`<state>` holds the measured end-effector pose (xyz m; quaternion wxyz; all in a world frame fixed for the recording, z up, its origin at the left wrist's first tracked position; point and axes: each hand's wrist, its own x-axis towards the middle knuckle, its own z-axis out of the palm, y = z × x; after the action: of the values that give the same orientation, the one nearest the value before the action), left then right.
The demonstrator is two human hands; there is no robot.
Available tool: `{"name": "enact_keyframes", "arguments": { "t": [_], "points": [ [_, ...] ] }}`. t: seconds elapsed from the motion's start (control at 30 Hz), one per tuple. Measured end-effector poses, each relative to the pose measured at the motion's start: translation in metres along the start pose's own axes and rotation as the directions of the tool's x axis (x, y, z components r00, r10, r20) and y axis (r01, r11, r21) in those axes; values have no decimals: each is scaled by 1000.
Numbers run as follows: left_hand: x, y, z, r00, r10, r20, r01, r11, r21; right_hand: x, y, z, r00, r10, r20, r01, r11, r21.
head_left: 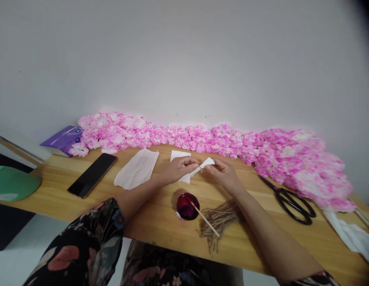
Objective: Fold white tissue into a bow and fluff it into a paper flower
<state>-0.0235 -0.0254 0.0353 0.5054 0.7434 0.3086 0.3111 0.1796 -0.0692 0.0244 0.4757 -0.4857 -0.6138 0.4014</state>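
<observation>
Pale brown wooden table (154, 228) under the fingers (189, 160), with a long bank of ruffled pink-and-white flowers (187, 137) just beyond them. Black loop-handled scissors (277, 190) sit off to their right, a bundle of thin brown twigs (223, 215) on their near side, and a small round dark-red cup (178, 213) closer in. Tiniest bit's the white, soft-looking twisted strip (207, 161) between the fingertips: left hand (180, 169) pinched on its narrow end, right hand (224, 174) pinching by the flared one.
</observation>
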Motion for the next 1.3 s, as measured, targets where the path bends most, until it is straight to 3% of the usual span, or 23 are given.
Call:
{"name": "enact_keyframes", "arguments": {
  "t": [0.1,0.27,0.4,0.53,0.73,0.87,0.97,1.1,1.3],
  "points": [
    [3,-7,4,997,-68,47,79,960,-270,0,-2,2,999,-37,40,39,997,-65],
    [9,-13,6,994,-112,-3,103,921,-375,3,2,2,999,-51,16,51,999,-13],
    [9,-16,6,992,-120,-29,104,941,-323,3,4,2,998,-37,-43,36,999,-29],
    [8,-18,9,996,-91,15,91,950,-297,1,1,4,993,-29,-111,16,993,-113],
    [8,-11,8,996,-84,-15,79,977,-200,0,-1,6,994,-38,-102,22,987,-157],
    [10,-11,6,990,-134,-48,117,958,-263,2,0,7,993,2,-117,-14,995,-101],
    [11,-12,5,985,-155,-77,128,951,-281,4,0,6,996,46,-71,-50,997,-59],
    [8,-9,6,994,-89,-67,78,986,-145,4,-3,7,1000,31,6,-31,999,-17],
    [6,-5,6,996,-69,-61,64,995,-75,3,-1,10,995,6,-96,-18,992,-126]
  ]
}}
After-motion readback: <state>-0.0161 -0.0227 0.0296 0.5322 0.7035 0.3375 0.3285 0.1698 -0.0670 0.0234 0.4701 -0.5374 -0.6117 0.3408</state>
